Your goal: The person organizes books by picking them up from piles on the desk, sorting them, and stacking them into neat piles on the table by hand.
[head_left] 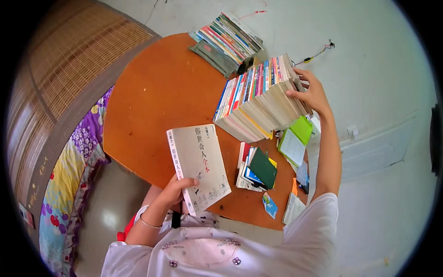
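A white paperback book [207, 152] with black and red Chinese characters and a small sketch on its cover is in my left hand [173, 191], thumb on the cover, near the table's front edge. My right hand [314, 92] reaches to the right end of a long row of upright books [263, 99]. Its thumb lies against the page edges of the last books, and the fingers curl over their far side. Exactly how many books it grips I cannot make out.
The round-ended wooden table [152, 101] carries a second book stack [228, 39] at the back. A dark green notebook [263, 167] tops a small pile; a bright green case [301, 131] and a blue packet [270, 205] lie nearby. A bed with patterned bedding [76, 166] stands left.
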The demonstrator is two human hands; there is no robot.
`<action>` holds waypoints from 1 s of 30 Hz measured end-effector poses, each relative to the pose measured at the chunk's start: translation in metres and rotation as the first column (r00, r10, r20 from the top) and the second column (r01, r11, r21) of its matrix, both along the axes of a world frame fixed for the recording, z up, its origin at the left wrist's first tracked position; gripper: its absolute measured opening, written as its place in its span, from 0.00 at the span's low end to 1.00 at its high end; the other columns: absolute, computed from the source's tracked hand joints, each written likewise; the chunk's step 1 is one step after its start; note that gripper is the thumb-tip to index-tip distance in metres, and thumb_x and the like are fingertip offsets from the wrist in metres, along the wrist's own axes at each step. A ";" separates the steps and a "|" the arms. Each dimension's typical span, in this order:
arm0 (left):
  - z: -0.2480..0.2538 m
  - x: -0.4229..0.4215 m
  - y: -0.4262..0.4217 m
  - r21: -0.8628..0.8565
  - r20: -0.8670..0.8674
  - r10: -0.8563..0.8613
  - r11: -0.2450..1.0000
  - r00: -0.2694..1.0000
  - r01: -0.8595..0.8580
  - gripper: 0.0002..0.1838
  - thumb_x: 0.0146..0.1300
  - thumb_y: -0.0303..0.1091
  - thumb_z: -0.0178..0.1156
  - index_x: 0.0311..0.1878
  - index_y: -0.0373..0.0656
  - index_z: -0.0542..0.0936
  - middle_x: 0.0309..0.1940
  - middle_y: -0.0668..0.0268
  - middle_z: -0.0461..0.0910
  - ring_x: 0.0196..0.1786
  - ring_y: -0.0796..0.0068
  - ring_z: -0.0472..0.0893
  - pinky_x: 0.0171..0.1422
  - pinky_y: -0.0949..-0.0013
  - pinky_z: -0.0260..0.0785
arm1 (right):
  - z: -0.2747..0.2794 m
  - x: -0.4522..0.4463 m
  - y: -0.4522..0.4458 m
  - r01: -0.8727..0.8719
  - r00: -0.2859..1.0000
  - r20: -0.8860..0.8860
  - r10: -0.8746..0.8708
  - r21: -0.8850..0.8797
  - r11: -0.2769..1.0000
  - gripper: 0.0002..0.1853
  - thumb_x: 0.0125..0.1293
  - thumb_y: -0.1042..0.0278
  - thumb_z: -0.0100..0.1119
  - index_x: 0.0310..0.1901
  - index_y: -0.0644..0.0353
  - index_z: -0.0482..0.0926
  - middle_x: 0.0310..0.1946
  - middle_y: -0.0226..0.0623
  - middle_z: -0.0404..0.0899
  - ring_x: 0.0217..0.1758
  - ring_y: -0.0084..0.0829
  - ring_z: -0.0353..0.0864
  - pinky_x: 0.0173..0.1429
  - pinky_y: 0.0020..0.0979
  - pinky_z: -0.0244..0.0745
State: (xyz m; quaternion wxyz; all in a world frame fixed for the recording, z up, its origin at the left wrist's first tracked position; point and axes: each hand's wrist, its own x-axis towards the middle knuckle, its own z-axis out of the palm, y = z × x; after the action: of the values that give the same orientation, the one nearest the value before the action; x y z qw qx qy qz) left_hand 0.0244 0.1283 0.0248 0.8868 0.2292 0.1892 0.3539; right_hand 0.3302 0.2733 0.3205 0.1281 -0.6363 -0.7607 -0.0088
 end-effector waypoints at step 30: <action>-0.015 0.005 0.008 -0.119 0.082 -0.069 0.990 0.994 0.078 0.40 0.52 0.38 0.60 0.66 0.29 0.59 0.56 0.45 0.70 0.60 0.52 0.71 0.63 0.49 0.67 | -0.005 0.004 -0.007 -0.024 0.997 -0.070 0.025 0.022 0.999 0.32 0.56 0.61 0.70 0.61 0.64 0.73 0.56 0.41 0.76 0.57 0.32 0.76 0.62 0.34 0.70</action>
State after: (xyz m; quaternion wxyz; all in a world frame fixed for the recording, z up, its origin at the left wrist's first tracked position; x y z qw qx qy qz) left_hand 0.0290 0.1365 0.0098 0.9183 0.1673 0.1673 0.3173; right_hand 0.3343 0.2659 0.3157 0.1615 -0.6256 -0.7633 0.0072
